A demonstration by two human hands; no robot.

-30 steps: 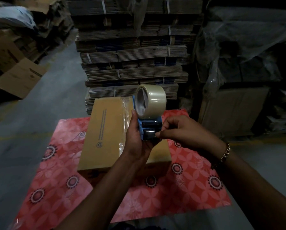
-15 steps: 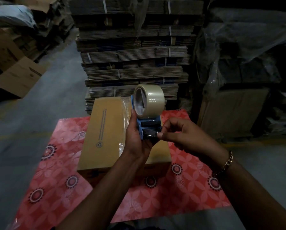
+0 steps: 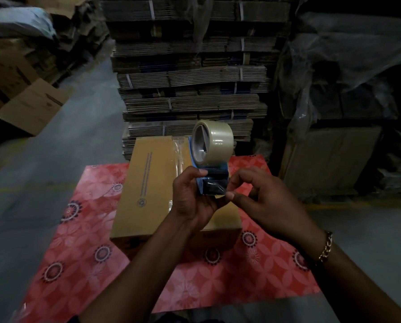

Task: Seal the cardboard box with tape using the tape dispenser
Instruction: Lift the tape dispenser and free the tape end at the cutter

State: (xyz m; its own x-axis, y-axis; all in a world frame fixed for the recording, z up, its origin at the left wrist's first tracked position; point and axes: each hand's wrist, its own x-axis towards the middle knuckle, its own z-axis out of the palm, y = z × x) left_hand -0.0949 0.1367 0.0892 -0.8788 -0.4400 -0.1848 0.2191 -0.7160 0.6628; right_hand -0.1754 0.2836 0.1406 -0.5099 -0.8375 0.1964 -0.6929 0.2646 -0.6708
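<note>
The left hand [image 3: 190, 201] is wrapped around the lower body of the blue tape dispenser [image 3: 212, 180], thumb pressed on its near side, holding it upright above the cardboard box [image 3: 148, 183]. The clear tape roll [image 3: 214, 142] sits at the dispenser's top, its open core facing left. The right hand [image 3: 264, 201] comes in from the right with fingers curled, thumb and forefinger pinched at the tape end by the dispenser's mouth; a chain bracelet [image 3: 325, 247] circles that wrist. The box lies lengthwise on the red patterned cloth [image 3: 78, 252], reaching its far edge, a shiny tape strip [image 3: 179, 155] along its top.
</note>
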